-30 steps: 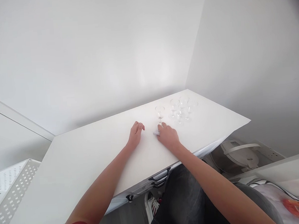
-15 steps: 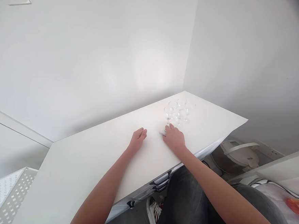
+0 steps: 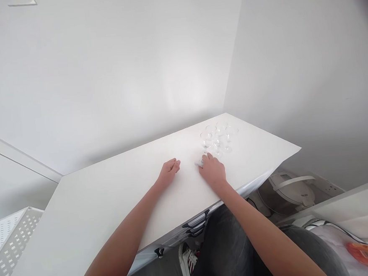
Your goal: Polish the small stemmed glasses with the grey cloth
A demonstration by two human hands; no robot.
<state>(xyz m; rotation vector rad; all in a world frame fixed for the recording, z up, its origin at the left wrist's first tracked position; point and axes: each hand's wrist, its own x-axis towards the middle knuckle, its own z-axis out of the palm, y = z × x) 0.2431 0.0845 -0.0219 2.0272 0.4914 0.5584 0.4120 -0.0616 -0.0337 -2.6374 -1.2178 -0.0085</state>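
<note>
My left hand rests on the white tabletop in a loose fist, with nothing showing in its fingers. To its right, my right hand lies low over the table with its fingers curled. A small pale, whitish piece pokes out at its thumb side; whether it is cloth or tissue I cannot tell. Just beyond the fingertips stands a clear stemmed glass, its foot partly hidden by the hand. Several more clear stemmed glasses stand upright in a close group behind it.
White walls meet behind the table's far corner. Drawers with black handles are under the front edge, near my legs. A rice cooker-like appliance sits at the lower right. A perforated white rack is at the lower left.
The whole view has shifted slightly to the left. Both hands keep nearly the same pose, and the glasses stand as before.
</note>
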